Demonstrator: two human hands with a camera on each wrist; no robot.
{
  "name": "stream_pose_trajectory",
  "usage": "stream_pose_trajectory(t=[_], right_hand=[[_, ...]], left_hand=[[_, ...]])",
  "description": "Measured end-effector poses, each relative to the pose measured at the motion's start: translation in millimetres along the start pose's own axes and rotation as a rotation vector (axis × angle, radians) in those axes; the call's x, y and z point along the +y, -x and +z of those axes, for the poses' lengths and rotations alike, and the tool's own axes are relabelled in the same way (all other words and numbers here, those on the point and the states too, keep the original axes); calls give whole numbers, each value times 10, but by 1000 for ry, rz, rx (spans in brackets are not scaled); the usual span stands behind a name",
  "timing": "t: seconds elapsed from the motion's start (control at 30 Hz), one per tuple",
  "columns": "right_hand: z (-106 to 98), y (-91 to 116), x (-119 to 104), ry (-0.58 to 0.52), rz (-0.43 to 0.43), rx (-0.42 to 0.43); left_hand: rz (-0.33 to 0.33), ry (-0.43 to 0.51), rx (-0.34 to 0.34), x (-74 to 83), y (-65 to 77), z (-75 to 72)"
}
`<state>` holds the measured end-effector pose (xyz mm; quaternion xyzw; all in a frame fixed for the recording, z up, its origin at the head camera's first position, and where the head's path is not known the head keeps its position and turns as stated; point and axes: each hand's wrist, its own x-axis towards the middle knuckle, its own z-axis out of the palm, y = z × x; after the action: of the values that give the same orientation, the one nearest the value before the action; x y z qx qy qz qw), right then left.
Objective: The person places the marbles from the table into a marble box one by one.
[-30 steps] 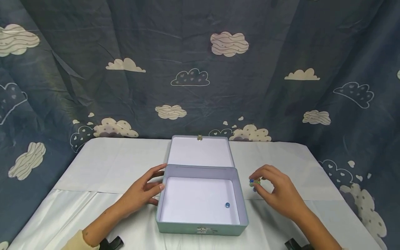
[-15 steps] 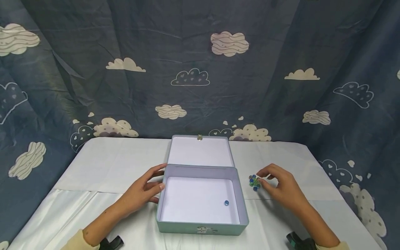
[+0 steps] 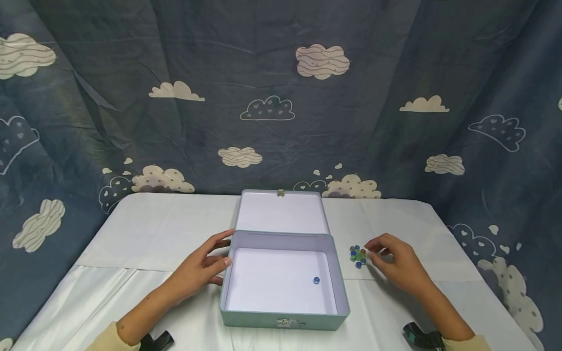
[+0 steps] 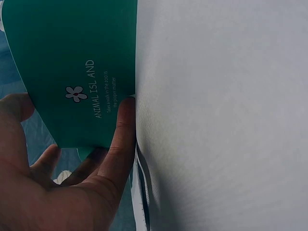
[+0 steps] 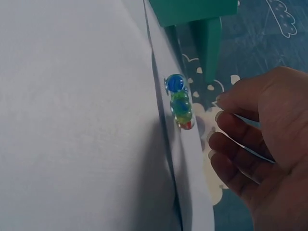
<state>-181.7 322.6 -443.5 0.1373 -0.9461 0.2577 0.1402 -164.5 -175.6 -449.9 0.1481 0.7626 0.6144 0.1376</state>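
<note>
A green tin box (image 3: 252,319) with a pale inside stands in the middle of the table, its lid (image 3: 283,213) laid back behind it. One blue marble (image 3: 316,280) is inside, towards the right. My left hand (image 3: 197,268) rests against the box's left side, and in the left wrist view its fingers (image 4: 126,120) touch the green wall. Just right of the box lies a tight cluster of blue, green and reddish glass marbles (image 3: 357,256). Beside that cluster is my right hand (image 3: 397,263), fingers loosely bent. The right wrist view shows a gap between its fingertips and the marbles (image 5: 180,101).
A white cloth (image 3: 153,229) covers the table, with a crease running across it. Behind hangs a dark blue curtain (image 3: 263,48) with cloud prints. Black wrist devices sit by both forearms, the right one (image 3: 423,336) near the front edge.
My right hand has drawn back to the right, off the marble cluster, uncovering it. Inside the box the blue marble has rolled slightly backward and left. The left hand stays put.
</note>
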Motion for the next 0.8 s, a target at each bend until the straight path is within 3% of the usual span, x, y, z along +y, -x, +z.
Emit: stream_pose_trajectory(t=[0.6,0.8], right_hand=[[65,29,94,-25,-13,-65],[57,17,47,-56,-74,-115]], left_hand=[[-14,-6,5,9,11,0],[-13,-16,10,16,4,1]])
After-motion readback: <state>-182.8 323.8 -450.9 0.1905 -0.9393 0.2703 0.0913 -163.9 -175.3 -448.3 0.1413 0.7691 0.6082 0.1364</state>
